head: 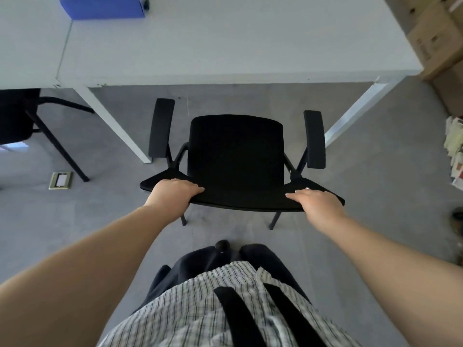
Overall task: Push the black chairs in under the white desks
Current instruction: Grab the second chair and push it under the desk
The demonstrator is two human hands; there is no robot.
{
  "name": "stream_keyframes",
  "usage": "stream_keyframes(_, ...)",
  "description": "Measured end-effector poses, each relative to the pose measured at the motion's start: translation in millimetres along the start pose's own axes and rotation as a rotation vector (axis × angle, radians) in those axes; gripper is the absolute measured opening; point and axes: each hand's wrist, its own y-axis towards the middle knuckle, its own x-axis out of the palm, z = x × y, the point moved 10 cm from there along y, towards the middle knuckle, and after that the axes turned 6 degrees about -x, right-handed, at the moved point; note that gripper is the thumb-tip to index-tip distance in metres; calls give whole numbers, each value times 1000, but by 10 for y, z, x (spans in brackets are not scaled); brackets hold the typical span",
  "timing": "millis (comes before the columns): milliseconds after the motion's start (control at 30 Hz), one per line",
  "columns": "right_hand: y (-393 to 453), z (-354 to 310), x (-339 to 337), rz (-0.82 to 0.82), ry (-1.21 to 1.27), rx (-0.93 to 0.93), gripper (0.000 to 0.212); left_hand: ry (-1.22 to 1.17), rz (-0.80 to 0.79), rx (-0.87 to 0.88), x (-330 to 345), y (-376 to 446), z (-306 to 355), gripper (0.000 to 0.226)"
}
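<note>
A black chair (235, 151) with two armrests stands on the grey floor in front of me, facing a white desk (225, 46). Its seat lies wholly outside the desk's front edge, between the desk's two front legs. My left hand (172, 196) grips the left end of the chair's backrest top. My right hand (315, 201) lies over the right end of the same backrest, fingers curled on it. A second black chair (17, 116) stands at the left, partly under the neighbouring white desk (27, 46).
A blue box (102, 7) sits on the desk at the back left. Cardboard boxes (436, 38) are stacked along the right, with papers (454, 151) below them. A floor socket plate (60, 180) lies at the left. My feet and legs are just behind the chair.
</note>
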Motion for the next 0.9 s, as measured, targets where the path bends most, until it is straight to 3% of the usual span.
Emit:
stream_keyframes(433,1172,698,-680,-12,-58,-101,78,-40,-4,-126,-517,1093,59,59)
stream_keyframes(767,1986,935,-1106,-27,-87,-151,81,-159,84,-377,-942,1756,-208,56)
stream_keyframes(900,2224,946,-1276,-15,-99,-177,73,-203,106,-454,-1076,1959,-348,56)
